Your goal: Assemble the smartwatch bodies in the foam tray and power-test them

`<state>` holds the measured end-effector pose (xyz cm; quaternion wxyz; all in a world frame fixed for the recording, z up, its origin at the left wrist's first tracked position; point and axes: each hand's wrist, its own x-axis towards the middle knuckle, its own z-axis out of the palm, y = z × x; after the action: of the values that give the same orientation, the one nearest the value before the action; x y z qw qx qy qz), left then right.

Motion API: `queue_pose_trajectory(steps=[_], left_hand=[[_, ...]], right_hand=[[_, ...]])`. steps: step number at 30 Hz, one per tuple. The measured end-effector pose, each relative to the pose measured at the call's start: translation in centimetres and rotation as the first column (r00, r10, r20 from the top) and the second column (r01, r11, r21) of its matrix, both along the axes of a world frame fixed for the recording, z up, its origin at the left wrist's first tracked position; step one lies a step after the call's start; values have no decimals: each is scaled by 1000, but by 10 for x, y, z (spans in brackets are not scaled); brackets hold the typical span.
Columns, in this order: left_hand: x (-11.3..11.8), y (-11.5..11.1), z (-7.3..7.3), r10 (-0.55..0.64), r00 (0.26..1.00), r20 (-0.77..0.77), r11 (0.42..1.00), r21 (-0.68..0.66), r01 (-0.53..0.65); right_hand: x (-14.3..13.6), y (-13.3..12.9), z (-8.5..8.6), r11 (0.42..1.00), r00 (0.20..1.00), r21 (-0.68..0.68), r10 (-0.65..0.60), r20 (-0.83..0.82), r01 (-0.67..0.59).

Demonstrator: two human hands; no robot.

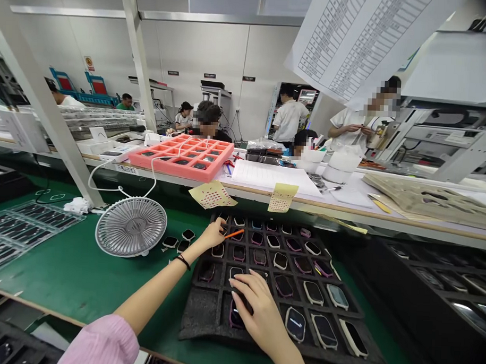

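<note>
Left hand (211, 234) had its grip clamped on an orange stick (235, 234); right hand (259, 304), grip apart, was over black tray (201, 310), watches (313, 292) around it.

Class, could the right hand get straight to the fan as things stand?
Probably not straight across: the right hand is over the black tray, and the left forearm lies between it and the fan.

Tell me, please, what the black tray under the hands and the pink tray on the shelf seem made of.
Black tray: probably foam, matte, with soft, uneven edges. Pink tray: perhaps foam too, smooth and dull, with thick walls; plastic remains possible.
</note>
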<state>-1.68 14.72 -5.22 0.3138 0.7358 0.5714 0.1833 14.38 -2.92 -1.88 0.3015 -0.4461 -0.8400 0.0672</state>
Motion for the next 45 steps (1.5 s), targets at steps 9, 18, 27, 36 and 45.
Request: queue_pose_trajectory(steps=[9,18,27,36,45], left_hand=[[-20,-18,11,7,997,79,990,143,-18],[-93,-95,21,68,914,401,995,41,-92],[-114,-149,-23,327,801,502,944,-204,-258],[-101,-178,-24,450,653,609,882,-416,-221],[-52,-189,8,285,605,743,907,-414,81]], right_hand=[[-35,21,-11,959,985,-228,-149,88,165],[-100,44,-12,854,863,-290,-299,407,433],[-108,49,-12,773,954,-558,-245,175,301],[-100,45,-15,798,837,-602,-314,-448,-23],[-86,29,21,551,173,-607,-643,-746,-572]])
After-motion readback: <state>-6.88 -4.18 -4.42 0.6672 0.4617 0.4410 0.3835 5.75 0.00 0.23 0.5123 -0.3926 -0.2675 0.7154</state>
